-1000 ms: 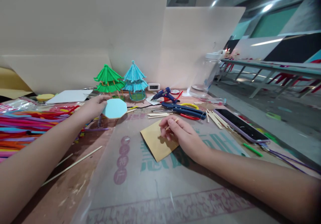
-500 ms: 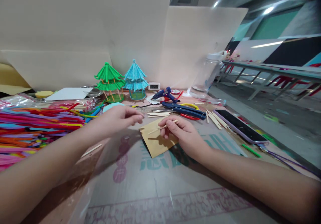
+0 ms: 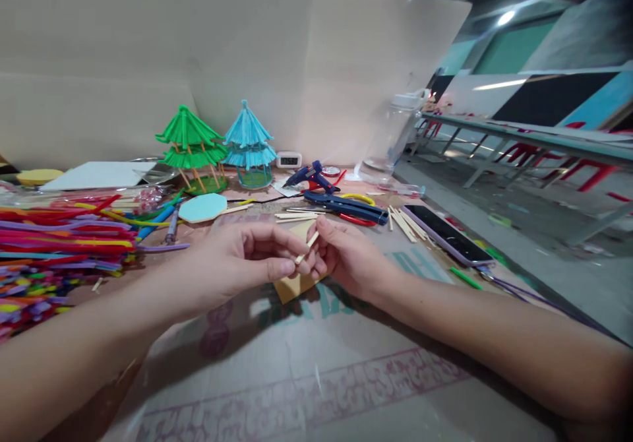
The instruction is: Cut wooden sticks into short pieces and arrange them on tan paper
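My left hand (image 3: pixel 247 260) and my right hand (image 3: pixel 346 257) meet above the middle of the table, both pinching one thin wooden stick (image 3: pixel 306 247) between fingertips. Under them lies a brown card piece (image 3: pixel 291 287), partly hidden by the fingers. A light blue octagon of foam (image 3: pixel 202 207) rests on the table behind my left hand. Two small pagoda models, one green (image 3: pixel 190 148) and one blue (image 3: pixel 248 144), stand further back.
A heap of coloured pipe cleaners (image 3: pixel 54 244) fills the left. Behind the hands lie loose wooden sticks (image 3: pixel 297 216), blue pliers (image 3: pixel 346 206), a blue glue gun (image 3: pixel 311 177) and a phone (image 3: pixel 442 233). A clear bottle (image 3: pixel 390 135) and cardboard walls (image 3: pixel 247 53) stand at the back.
My left hand let go of the blue octagon and came right to join the right hand on the stick. The right hand lifted the stick off the brown card.
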`<action>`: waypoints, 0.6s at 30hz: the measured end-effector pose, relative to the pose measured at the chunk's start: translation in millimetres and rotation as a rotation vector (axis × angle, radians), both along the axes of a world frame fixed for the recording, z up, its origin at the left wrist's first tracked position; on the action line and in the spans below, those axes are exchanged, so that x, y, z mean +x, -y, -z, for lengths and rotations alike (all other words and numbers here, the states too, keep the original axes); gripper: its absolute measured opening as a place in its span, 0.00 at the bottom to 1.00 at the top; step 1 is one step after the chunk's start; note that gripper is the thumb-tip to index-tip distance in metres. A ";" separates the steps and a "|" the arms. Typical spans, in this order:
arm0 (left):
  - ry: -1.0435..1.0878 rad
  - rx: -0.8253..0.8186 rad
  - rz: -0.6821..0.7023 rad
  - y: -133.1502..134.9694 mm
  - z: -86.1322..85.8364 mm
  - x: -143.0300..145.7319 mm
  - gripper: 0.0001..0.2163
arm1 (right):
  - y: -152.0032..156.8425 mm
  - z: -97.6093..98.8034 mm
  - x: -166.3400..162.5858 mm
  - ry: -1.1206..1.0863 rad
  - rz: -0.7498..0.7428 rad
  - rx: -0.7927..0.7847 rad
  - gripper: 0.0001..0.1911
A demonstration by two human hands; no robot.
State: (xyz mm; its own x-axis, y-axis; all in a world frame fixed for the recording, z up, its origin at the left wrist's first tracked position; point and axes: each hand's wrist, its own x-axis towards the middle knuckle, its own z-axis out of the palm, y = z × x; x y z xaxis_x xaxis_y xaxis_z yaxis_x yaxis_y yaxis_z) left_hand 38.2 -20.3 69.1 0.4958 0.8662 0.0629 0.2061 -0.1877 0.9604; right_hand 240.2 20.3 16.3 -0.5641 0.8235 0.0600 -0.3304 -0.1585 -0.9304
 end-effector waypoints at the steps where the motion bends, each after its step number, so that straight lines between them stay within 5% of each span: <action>1: 0.009 -0.002 -0.002 1.0 1.4 1.5 0.08 | 0.3 0.2 0.0 0.006 -0.009 -0.015 0.24; 10: -0.041 0.112 -0.055 -3.3 20.3 0.5 0.08 | -0.1 -4.1 1.8 -0.019 0.041 0.040 0.21; 14: -0.095 0.332 -0.216 -1.7 37.7 2.1 0.05 | 8.7 -13.9 1.7 0.117 0.224 0.247 0.16; 18: -0.215 0.627 -0.249 1.8 51.9 1.6 0.03 | 21.5 -19.0 2.0 0.276 0.205 0.456 0.12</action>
